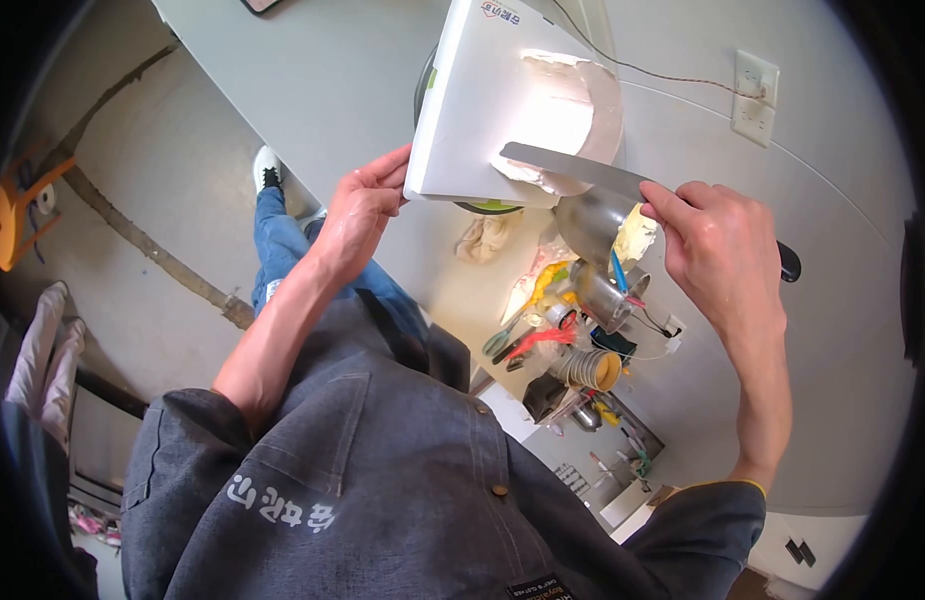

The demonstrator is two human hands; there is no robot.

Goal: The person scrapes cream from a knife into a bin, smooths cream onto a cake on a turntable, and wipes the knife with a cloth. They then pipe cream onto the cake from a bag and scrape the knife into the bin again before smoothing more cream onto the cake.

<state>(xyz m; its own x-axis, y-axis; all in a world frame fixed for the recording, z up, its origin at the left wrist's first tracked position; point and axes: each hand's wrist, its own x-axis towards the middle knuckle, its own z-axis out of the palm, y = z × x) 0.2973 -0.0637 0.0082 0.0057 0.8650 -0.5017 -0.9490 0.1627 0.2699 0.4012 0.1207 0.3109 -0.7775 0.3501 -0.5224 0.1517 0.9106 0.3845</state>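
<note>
Here, the palm-down right hand (720,240) grips a spatula (575,168); curled left hand (358,210) touches the board (468,110), grip unclear.

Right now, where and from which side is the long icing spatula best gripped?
Probably by the black handle of the icing spatula, from the right, where the right hand wraps it: the long, flat blade points left across the white frosted cake, leaving the handle end clear.

Dark grey top (413,450), white lettering (281,503), brown buttons (500,490); blue trousers (271,235), seemingly denim, white shoe (266,163)
</note>
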